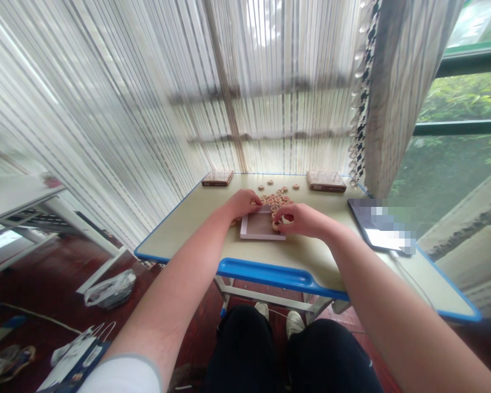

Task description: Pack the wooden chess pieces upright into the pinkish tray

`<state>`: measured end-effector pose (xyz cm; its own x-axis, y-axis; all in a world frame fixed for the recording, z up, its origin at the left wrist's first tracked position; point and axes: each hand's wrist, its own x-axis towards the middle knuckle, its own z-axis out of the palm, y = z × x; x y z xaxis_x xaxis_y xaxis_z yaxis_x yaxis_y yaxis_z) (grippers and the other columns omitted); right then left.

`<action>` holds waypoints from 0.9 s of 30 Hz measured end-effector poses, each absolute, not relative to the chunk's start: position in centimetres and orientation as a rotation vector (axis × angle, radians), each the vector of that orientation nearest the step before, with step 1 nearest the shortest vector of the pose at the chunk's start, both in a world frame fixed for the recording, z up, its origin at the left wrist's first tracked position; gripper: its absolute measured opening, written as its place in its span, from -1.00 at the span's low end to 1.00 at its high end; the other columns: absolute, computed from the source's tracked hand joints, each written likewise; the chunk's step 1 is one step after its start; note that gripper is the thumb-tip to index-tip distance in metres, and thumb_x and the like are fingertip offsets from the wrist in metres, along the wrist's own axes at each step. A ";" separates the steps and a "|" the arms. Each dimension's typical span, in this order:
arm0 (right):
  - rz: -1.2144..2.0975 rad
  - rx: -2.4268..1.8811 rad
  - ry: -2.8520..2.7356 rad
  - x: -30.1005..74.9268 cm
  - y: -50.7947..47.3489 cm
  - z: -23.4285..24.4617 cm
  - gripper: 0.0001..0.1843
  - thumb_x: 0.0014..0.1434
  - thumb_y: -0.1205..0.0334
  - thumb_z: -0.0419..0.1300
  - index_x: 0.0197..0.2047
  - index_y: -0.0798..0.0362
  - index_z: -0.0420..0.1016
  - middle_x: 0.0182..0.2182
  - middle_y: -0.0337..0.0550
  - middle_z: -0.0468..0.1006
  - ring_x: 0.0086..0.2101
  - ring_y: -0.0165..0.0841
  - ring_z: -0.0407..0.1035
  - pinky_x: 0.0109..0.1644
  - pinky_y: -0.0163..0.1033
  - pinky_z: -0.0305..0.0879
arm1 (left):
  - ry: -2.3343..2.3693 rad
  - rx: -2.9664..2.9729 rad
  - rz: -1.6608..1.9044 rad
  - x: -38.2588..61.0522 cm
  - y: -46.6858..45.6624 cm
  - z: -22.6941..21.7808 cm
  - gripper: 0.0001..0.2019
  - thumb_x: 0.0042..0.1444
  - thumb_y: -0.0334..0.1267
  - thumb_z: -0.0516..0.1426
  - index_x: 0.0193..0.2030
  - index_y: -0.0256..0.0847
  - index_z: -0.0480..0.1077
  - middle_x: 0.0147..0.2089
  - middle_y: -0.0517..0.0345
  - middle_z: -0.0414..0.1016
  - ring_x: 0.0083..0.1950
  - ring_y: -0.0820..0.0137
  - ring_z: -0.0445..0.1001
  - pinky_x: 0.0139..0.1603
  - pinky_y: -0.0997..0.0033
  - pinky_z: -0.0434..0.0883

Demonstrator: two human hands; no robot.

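A shallow box (258,225) with pale rims and a brown-grey inside lies on the desk in front of me. My left hand (245,203) is at its back left corner, fingers bent together against the rim. Inside the right edge of the box, my right hand (292,217) pinches a round wooden Chinese chess piece (275,225) between thumb and fingers. Another piece sits just behind it along that edge. Beyond the box is a loose heap of Chinese chess pieces (279,200), with several scattered farther back. Markings on the pieces are too small to read.
Flat brown boxes stand at the back left (217,178) and back right (326,181) of the desk (180,229). A tablet-like device (378,226) with a cable lies at right. The desk's front edge has a blue pen groove (265,271). Curtains hang behind.
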<state>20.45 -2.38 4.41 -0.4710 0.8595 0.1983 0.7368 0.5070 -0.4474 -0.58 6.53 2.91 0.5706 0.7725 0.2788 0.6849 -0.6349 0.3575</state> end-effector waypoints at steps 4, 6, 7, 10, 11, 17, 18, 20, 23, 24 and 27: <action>0.434 -1.326 -2.337 20.6 -2.2 4.3 -0.79 -0.10 0.17 0.22 -0.31 -0.05 0.54 -0.53 -0.27 0.41 -0.52 -0.44 0.22 -0.45 -0.33 0.11 | 1.204 2.633 0.606 -0.6 6.7 2.8 -0.80 -0.04 -0.25 0.15 -0.29 -0.19 0.56 -0.27 0.10 0.50 -0.27 0.39 0.42 -0.17 0.44 0.34; 0.472 -1.320 -2.316 20.7 -2.2 4.3 -0.77 -0.10 0.16 0.22 -0.30 -0.04 0.53 -0.54 -0.27 0.38 -0.53 -0.44 0.20 -0.47 -0.33 0.10 | 1.209 2.631 0.599 -0.6 6.5 2.9 -0.80 -0.04 -0.26 0.15 -0.30 -0.20 0.56 -0.27 0.10 0.50 -0.27 0.39 0.42 -0.17 0.45 0.34; 0.503 -1.308 -2.308 20.7 -2.2 4.3 -0.77 -0.09 0.15 0.21 -0.30 -0.03 0.53 -0.55 -0.28 0.37 -0.53 -0.44 0.20 -0.47 -0.33 0.10 | 1.219 2.624 0.600 -0.5 6.4 3.0 -0.80 -0.04 -0.26 0.15 -0.29 -0.19 0.56 -0.27 0.10 0.51 -0.27 0.40 0.42 -0.17 0.45 0.34; 0.613 -1.242 -2.243 21.0 -1.9 4.2 -0.74 -0.04 0.10 0.16 -0.27 -0.02 0.52 -0.55 -0.28 0.37 -0.53 -0.44 0.20 -0.47 -0.33 0.10 | 1.238 2.588 0.629 -0.4 6.1 3.2 -0.78 -0.03 -0.24 0.14 -0.26 -0.19 0.55 -0.27 0.11 0.52 -0.30 0.41 0.42 -0.20 0.46 0.35; 0.637 -1.226 -2.185 21.2 -1.6 4.0 -0.72 -0.01 0.08 0.14 -0.24 -0.01 0.51 -0.54 -0.28 0.37 -0.52 -0.44 0.21 -0.46 -0.33 0.11 | 1.229 2.576 0.639 -0.4 6.0 3.2 -0.78 -0.03 -0.24 0.14 -0.25 -0.18 0.55 -0.26 0.12 0.53 -0.30 0.42 0.42 -0.20 0.46 0.35; 0.295 -1.506 -1.670 23.3 2.1 1.6 -0.65 0.06 0.11 0.04 -0.16 0.08 0.47 -0.47 -0.18 0.42 -0.45 -0.36 0.29 -0.36 -0.26 0.18 | 1.176 2.514 0.631 -0.3 6.3 2.9 -0.79 -0.06 -0.31 0.13 -0.28 -0.20 0.55 -0.27 0.12 0.55 -0.28 0.40 0.44 -0.18 0.44 0.35; 0.203 -1.538 -1.657 23.6 2.7 1.1 -0.66 0.04 0.14 0.05 -0.17 0.08 0.48 -0.42 -0.15 0.43 -0.40 -0.34 0.30 -0.31 -0.25 0.19 | 1.176 2.505 0.633 -0.2 6.3 2.8 -0.79 -0.06 -0.31 0.13 -0.28 -0.21 0.55 -0.27 0.11 0.55 -0.28 0.40 0.44 -0.19 0.44 0.35; 0.115 -1.566 -1.669 24.2 3.7 0.2 -0.66 0.02 0.17 0.07 -0.16 0.10 0.49 -0.36 -0.10 0.44 -0.32 -0.31 0.31 -0.21 -0.23 0.20 | 1.182 2.491 0.631 -0.2 6.3 2.7 -0.78 -0.06 -0.31 0.13 -0.28 -0.21 0.55 -0.28 0.12 0.55 -0.28 0.40 0.44 -0.20 0.44 0.36; 0.125 -1.621 -1.706 24.3 4.5 -0.4 -0.67 0.02 0.22 0.08 -0.16 0.10 0.49 -0.34 -0.09 0.45 -0.29 -0.31 0.31 -0.16 -0.24 0.20 | 1.205 2.470 0.609 -0.1 6.2 2.7 -0.77 -0.07 -0.30 0.12 -0.27 -0.21 0.55 -0.31 0.14 0.55 -0.31 0.42 0.43 -0.23 0.46 0.36; 0.135 -1.636 -1.712 24.3 4.6 -0.6 -0.67 0.01 0.22 0.09 -0.15 0.10 0.49 -0.33 -0.09 0.46 -0.29 -0.32 0.32 -0.15 -0.25 0.20 | 1.210 2.459 0.603 -0.1 6.2 2.7 -0.77 -0.07 -0.30 0.12 -0.28 -0.21 0.55 -0.32 0.14 0.54 -0.32 0.42 0.43 -0.24 0.46 0.36; 0.132 -1.647 -1.735 24.1 4.8 -0.7 -0.67 0.00 0.21 0.11 -0.14 0.09 0.49 -0.30 -0.08 0.47 -0.26 -0.31 0.32 -0.13 -0.25 0.21 | 1.211 2.427 0.588 -0.1 6.1 2.8 -0.77 -0.08 -0.27 0.13 -0.28 -0.22 0.55 -0.34 0.15 0.55 -0.32 0.42 0.43 -0.25 0.47 0.36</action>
